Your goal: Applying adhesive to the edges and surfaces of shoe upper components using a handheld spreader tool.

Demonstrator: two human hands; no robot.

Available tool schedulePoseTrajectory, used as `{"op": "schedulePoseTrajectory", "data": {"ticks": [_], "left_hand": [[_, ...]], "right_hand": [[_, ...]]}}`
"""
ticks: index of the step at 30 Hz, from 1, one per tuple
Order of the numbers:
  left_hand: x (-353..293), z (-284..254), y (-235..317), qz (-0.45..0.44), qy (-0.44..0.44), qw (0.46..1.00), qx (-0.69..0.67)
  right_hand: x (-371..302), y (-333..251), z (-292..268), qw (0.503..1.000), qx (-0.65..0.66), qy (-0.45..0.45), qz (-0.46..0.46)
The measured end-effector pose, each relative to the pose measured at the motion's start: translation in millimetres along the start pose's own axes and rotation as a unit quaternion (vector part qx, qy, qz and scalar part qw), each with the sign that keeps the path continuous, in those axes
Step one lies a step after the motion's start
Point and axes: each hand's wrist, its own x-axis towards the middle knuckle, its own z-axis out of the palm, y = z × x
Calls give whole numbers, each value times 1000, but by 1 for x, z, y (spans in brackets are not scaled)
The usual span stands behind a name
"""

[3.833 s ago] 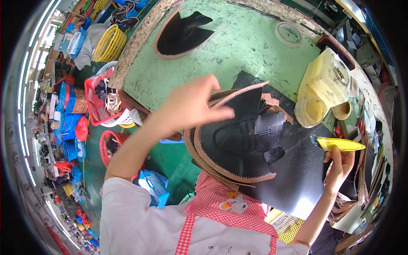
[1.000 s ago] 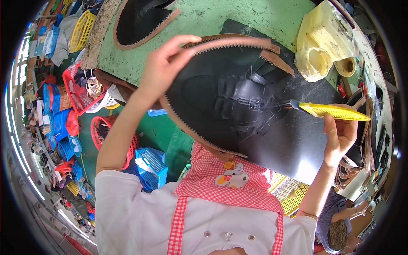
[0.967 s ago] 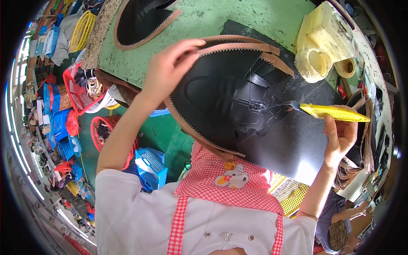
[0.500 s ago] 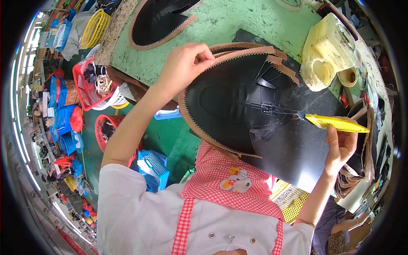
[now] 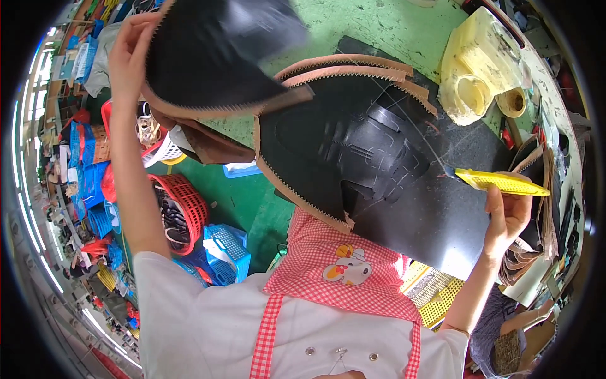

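Note:
My left hand (image 5: 130, 60), raised at the upper left, pinches the edge of a black shoe-upper piece (image 5: 211, 66) with a brown saw-toothed border. That piece is tilted and partly blurred. Below it, similar black shoe-upper pieces (image 5: 300, 139) lie stacked on a dark board (image 5: 423, 234); the top one has thin pale lines and cut-out shapes. My right hand (image 5: 510, 211) is closed round a slim yellow-handled tool (image 5: 502, 181). Its dark tip points left, just off the stack; its exact kind is unclear.
A yellowish, stained plastic container (image 5: 483, 63) and a small round pot (image 5: 511, 102) stand at the back right of the green table. Folded brown-edged pieces (image 5: 536, 208) hang together at the right. Red (image 5: 183, 211) and blue baskets (image 5: 227, 252) are on the floor at left.
My left hand has moved up and left, lifting a shoe-upper piece off the stack and uncovering another. My right hand and the yellow-handled tool have stayed almost in place.

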Motion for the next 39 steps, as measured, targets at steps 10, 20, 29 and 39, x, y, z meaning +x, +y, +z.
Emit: {"op": "schedulePoseTrajectory", "data": {"ticks": [10,20,29,39], "left_hand": [[-54,139,69,89,-236,966,57],[-52,149,76,58,-277,954,103],[-8,134,84,13,-268,939,-216],[130,176,95,126,-229,961,94]], "right_hand": [[15,-4,80,975,-37,-157,-152],[21,-13,91,964,-58,-200,-167],[-5,3,18,996,-46,-80,-2],[5,-6,52,987,-36,-125,-91]]}}
